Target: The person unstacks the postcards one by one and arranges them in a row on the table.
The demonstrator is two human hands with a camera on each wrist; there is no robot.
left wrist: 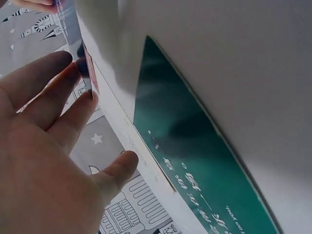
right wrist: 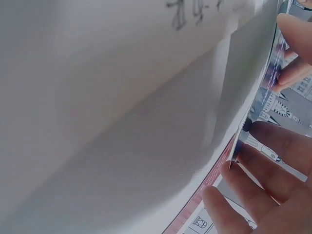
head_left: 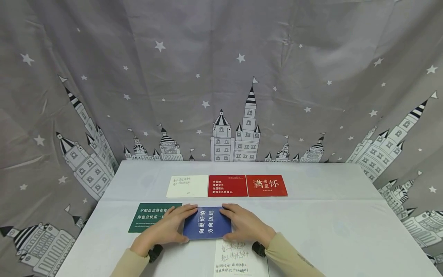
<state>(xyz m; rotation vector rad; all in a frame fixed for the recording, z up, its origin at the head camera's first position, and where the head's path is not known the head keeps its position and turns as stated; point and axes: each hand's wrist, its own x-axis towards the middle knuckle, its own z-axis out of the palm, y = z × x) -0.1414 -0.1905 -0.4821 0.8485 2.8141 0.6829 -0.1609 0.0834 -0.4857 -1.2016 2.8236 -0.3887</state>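
Both hands hold one blue card (head_left: 207, 224) with white Chinese lettering, its text turned sideways. My left hand (head_left: 169, 225) grips the card's left side, thumb at the near corner and fingers at the far one. On the opposite side, my right hand (head_left: 247, 225) grips it the same way. Seen edge-on in the right wrist view, the blue card (right wrist: 265, 95) is raised off the white surface. Under the left hand lies a green card (head_left: 149, 217), partly covered by the fingers. A cream card with handwriting (head_left: 238, 257) lies below the right hand, its top overlapped by the blue card.
Farther back, a cream handwritten card (head_left: 188, 186), a red card with lines of text (head_left: 227, 186) and a second red card with large characters (head_left: 267, 186) lie in a row on the white table (head_left: 328, 231). A grey curtain (head_left: 187, 84) with castles hangs behind.
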